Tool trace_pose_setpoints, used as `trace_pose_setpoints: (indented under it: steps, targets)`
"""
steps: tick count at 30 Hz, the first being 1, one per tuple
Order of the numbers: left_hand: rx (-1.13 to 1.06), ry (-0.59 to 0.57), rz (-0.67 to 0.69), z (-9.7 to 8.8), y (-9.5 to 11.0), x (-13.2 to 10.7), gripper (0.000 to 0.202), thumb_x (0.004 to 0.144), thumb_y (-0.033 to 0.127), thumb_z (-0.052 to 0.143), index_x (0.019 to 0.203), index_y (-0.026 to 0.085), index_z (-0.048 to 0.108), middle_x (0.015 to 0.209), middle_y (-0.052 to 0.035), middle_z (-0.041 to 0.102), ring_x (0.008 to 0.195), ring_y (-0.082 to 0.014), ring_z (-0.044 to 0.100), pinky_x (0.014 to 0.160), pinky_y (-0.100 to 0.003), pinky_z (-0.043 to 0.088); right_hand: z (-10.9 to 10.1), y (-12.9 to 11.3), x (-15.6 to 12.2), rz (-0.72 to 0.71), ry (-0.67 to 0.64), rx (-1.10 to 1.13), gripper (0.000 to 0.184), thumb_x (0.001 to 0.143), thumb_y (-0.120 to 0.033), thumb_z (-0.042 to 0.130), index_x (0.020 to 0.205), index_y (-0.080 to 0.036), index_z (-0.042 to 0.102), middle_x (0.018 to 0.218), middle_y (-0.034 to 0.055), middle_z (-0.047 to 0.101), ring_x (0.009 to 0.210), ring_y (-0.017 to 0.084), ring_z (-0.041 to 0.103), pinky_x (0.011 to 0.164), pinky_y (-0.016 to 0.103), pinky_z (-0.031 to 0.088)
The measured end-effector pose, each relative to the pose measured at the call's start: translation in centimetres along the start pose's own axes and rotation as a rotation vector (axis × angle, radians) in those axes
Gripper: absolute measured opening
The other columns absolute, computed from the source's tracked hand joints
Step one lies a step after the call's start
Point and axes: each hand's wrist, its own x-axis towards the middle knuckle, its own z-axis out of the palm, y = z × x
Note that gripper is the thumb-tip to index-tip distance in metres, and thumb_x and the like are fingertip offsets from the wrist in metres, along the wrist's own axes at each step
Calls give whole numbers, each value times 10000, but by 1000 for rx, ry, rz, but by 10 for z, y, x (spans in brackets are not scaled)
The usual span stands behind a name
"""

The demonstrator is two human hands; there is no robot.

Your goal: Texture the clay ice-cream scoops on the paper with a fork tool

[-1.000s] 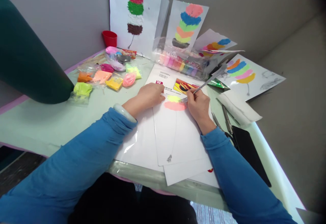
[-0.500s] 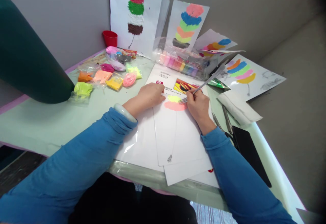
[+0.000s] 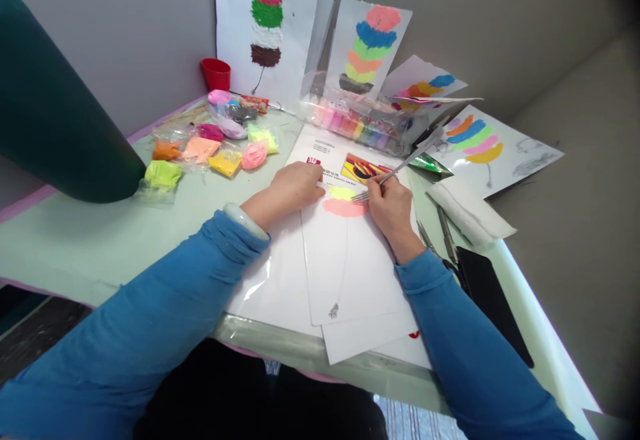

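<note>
My right hand grips a metal fork, its tines resting at the right side of the yellow clay patch. Just below that patch, a wider flat pink clay patch lies on a white sheet of paper. A thin drawn line runs down from the clay to a small scribble. My left hand lies on the sheet's upper left edge, thumb and forefinger apart, holding nothing; its other fingers are partly hidden. Beneath the sheet are more papers and a printed paper pack.
Several bagged clay lumps lie at left, near a dark green cylinder and a red cup. A clear clay box stands behind. Pictures lean on the wall. At right lie a folded tissue, scissors and a black phone-like slab.
The fork and my right hand have shifted very slightly to the right. My left hand stays on the paper, and the clay patches look the same.
</note>
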Motion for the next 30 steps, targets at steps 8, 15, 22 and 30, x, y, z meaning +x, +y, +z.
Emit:
trace_pose_setpoints:
  steps: [8, 15, 22, 30]
  targets:
    - [2, -2, -3, 0, 0, 0, 282, 788, 306, 481, 1002, 174, 610, 991, -94, 654, 900, -216, 584, 683, -285, 419, 1, 2, 1, 2, -5, 29, 274, 798, -316, 429, 826, -150, 645, 652, 51, 621, 560, 174, 522, 594, 315, 398]
    - [8, -7, -3, 0, -1, 0, 284, 793, 303, 476, 1009, 176, 609, 985, -93, 649, 896, -215, 582, 687, -286, 416, 0, 1, 0, 3, -15, 17, 272, 801, -314, 429, 823, -148, 643, 651, 53, 618, 547, 170, 510, 582, 311, 383]
    - [11, -7, -5, 0, 0, 0, 279, 794, 308, 480, 1003, 177, 610, 985, -90, 653, 900, -217, 585, 683, -286, 421, 0, 1, 0, -7, -9, 16, 275, 802, -318, 428, 830, -149, 644, 653, 50, 620, 546, 169, 506, 579, 305, 380]
    - [7, -18, -14, 0, 0, 0, 294, 794, 307, 475, 1020, 174, 607, 1006, -92, 647, 914, -218, 577, 699, -289, 420, 0, 1, 0, -3, -9, 24, 284, 802, -326, 424, 827, -151, 646, 657, 51, 627, 557, 173, 512, 596, 314, 395]
